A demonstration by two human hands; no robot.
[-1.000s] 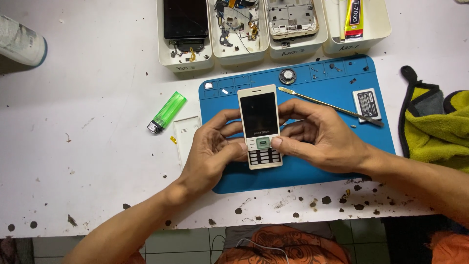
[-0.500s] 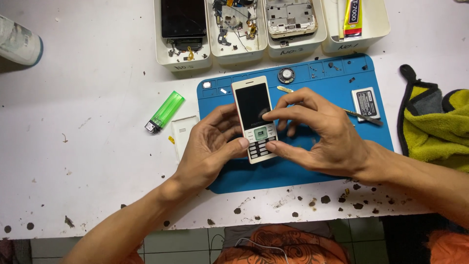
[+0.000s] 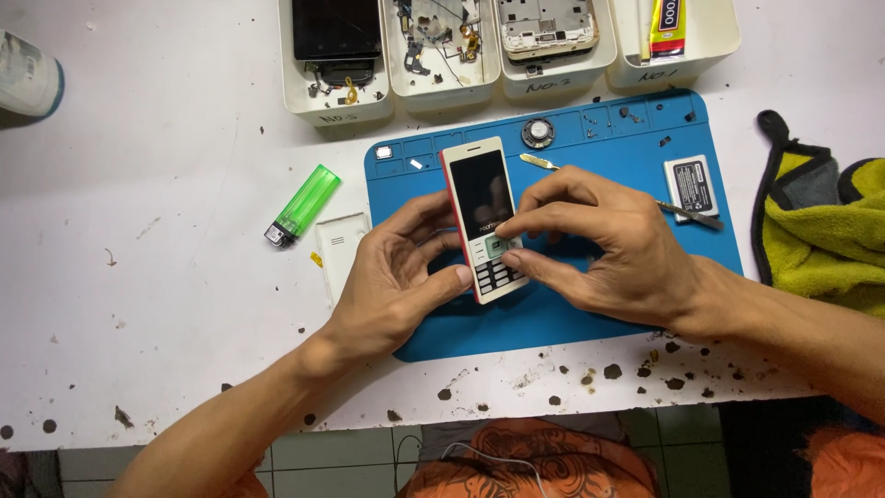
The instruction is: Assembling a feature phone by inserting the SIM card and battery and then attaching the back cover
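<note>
Over the blue mat (image 3: 590, 304) on the counter (image 3: 166, 304), a bar phone (image 3: 486, 219) is held face up, tilted, so its keypad meets the fingers. Left hand (image 3: 398, 275) grips the phone's edge to steady it; right hand (image 3: 599, 244) pinches its keypad end, thumb and forefinger on the keys. A metal pry tool (image 3: 687, 214) lies just behind the right hand, within reach.

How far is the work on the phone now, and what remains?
Done: the phone looks closed at the front, with screen and keypad fitted. In hand: the left hand grips its side, and the right hand presses on the keypad. Left, probably: the battery lies on the blue mat, and the white back cover lies beside the mat.
</note>
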